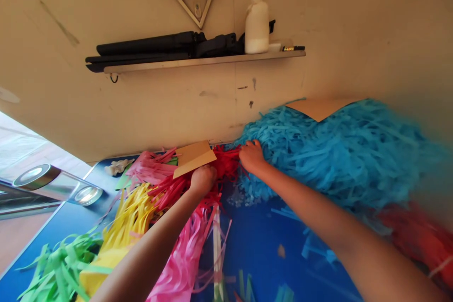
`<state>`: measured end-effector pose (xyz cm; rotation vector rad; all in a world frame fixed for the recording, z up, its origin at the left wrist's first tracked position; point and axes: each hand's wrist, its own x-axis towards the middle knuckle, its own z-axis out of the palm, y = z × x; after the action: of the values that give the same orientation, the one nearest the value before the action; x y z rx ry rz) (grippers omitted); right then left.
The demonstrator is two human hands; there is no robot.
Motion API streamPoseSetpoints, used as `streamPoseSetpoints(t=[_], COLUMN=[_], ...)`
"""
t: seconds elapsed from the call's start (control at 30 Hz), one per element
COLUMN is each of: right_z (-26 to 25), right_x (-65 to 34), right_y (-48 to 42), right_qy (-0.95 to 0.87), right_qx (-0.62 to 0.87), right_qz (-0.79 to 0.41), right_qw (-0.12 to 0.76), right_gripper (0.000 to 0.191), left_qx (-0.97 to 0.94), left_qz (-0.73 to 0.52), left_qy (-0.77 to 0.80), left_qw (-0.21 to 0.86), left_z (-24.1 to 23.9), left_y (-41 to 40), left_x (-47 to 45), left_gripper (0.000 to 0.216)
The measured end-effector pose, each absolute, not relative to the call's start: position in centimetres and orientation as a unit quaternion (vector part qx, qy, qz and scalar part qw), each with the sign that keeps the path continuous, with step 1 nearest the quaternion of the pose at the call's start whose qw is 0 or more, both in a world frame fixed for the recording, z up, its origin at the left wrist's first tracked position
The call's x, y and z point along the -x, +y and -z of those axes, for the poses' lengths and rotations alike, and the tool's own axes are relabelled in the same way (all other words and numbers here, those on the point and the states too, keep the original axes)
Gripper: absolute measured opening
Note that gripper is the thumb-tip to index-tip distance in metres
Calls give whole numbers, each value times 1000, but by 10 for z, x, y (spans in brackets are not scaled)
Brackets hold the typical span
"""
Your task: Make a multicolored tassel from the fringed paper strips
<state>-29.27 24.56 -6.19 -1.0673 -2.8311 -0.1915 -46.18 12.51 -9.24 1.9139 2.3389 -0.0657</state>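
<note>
My left hand (202, 178) is closed on the lower edge of a tan cardboard piece (194, 156) that lies over red fringed paper (222, 163) near the wall. My right hand (251, 155) is closed, its fingers pinching the red fringe where it meets a big mound of blue fringed paper (339, 151). Pink fringe (184, 250), yellow fringe (129, 219) and green fringe (60, 264) spread across the blue table (262, 240) under my left arm.
A wall shelf (205, 60) carries black objects and a white bottle (257, 22). A shiny metal cylinder (53, 181) lies at the table's left edge. More red fringe (421, 236) sits at the right. Paper scraps litter the table's near part.
</note>
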Motion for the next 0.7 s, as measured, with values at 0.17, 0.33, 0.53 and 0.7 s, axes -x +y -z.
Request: streamPoseSetpoints(t=[0.17,0.33,0.53,0.7], right_z=[62,64,85,80], right_x=[287,289,305,308], right_y=[245,230,223,235], right_qy=[-936,-961,-979,-959], right_qx=[338,246,178,256], right_qz=[63,68,19,-35], right_qw=[70,104,99,120], right_gripper=[33,30,28,19], left_qx=[-668,-672,-664,-652], left_qz=[9,13,15,-15], left_qy=[742,739,746,757], left_qw=[53,53,50,41], left_z=[97,105,107,100], left_y=[126,130,131,125], left_x=[463,463,466,468], left_gripper=[26,25,27,23])
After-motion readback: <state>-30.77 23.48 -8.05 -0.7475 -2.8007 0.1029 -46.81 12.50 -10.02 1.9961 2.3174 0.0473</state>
